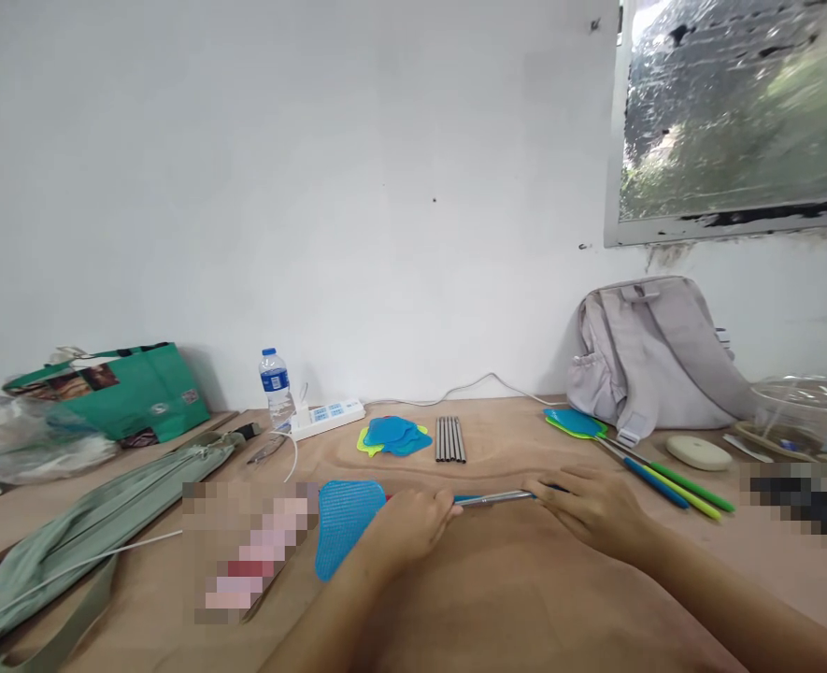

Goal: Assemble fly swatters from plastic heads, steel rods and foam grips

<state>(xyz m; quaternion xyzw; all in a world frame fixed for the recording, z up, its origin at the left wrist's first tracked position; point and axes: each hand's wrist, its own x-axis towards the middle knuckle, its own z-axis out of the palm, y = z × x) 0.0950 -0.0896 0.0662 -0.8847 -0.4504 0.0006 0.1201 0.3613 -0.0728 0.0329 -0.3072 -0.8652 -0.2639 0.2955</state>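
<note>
A blue fly swatter lies on the wooden table, its mesh head to the left and a metal rod running right. My left hand grips it just right of the head. My right hand holds the far end of the rod near its handle. Both hands are shut around the swatter, and the rod shows between them.
Behind lie loose blue and green swatter heads, several metal rods, and assembled swatters. A grey backpack, water bottle, power strip, green bag and grey-green pouch stand around.
</note>
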